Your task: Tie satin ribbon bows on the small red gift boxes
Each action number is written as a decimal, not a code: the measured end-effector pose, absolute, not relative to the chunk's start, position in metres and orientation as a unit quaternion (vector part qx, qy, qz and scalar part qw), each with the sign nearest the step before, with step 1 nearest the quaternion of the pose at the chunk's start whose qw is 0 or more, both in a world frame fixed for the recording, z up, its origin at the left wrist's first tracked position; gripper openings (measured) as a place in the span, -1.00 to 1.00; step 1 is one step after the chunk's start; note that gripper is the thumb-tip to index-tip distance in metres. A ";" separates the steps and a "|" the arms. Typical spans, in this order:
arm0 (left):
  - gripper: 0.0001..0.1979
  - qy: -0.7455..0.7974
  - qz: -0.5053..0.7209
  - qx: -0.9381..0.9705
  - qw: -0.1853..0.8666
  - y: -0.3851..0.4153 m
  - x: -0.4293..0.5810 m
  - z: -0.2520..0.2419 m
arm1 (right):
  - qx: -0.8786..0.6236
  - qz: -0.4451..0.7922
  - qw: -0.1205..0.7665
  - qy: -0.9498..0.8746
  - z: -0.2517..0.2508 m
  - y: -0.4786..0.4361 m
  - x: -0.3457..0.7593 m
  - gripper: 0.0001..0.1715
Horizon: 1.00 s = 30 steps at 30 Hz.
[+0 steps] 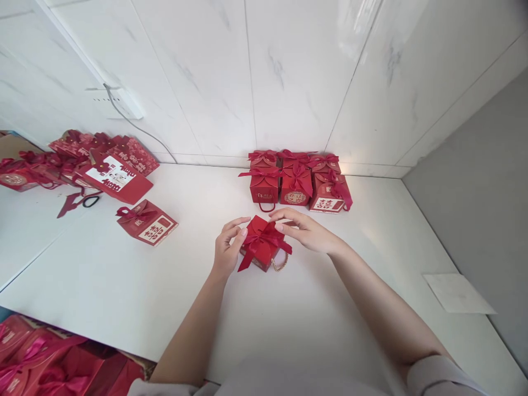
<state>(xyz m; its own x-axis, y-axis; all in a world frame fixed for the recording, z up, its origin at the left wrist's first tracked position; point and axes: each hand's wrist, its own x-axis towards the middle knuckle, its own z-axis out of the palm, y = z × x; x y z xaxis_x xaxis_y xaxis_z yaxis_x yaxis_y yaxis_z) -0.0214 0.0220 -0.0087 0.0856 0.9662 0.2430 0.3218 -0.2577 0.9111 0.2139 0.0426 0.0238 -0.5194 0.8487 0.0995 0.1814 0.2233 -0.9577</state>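
Note:
A small red gift box (pixel 260 254) with a dark red ribbon bow on top sits on the white table in front of me. A beaded gold handle loop (pixel 281 263) hangs at its right side. My left hand (pixel 230 246) closes on the box's left side, its thumb against the edge by the bow and its fingers bent behind. From the right, my right hand (pixel 304 231) grips the far right corner by the ribbon, thumb and fingers curved toward each other. The box's far side is partly hidden by the fingers.
Several ribboned red boxes (pixel 295 184) stand in two rows against the tiled wall. One lone red box (pixel 148 223) lies to the left, near a pile of red boxes (pixel 117 176) and a black loop (pixel 91 201). More boxes (pixel 61 363) fill a container below the table's front-left edge.

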 end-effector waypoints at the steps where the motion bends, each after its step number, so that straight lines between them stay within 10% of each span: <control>1: -0.61 0.509 0.454 0.646 0.342 0.021 -0.019 -0.008 | -0.376 0.497 0.325 -0.711 0.027 0.042 0.215 -0.68; 16: -0.60 0.542 0.430 0.636 0.341 0.020 -0.014 -0.012 | -0.485 0.461 0.085 -0.738 0.030 0.040 0.230 -0.34; 30: -0.61 0.532 0.411 0.644 0.365 0.023 -0.016 -0.013 | -0.372 0.525 0.060 -0.763 0.033 0.039 0.233 -0.60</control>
<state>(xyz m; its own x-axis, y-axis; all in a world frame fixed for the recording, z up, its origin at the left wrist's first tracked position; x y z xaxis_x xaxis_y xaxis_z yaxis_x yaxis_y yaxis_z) -0.0163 0.0229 -0.0135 0.0961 0.9854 0.1405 0.3851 -0.1670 0.9077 0.2332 0.0391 0.0333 -0.7160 0.6310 -0.2985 0.5041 0.1715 -0.8464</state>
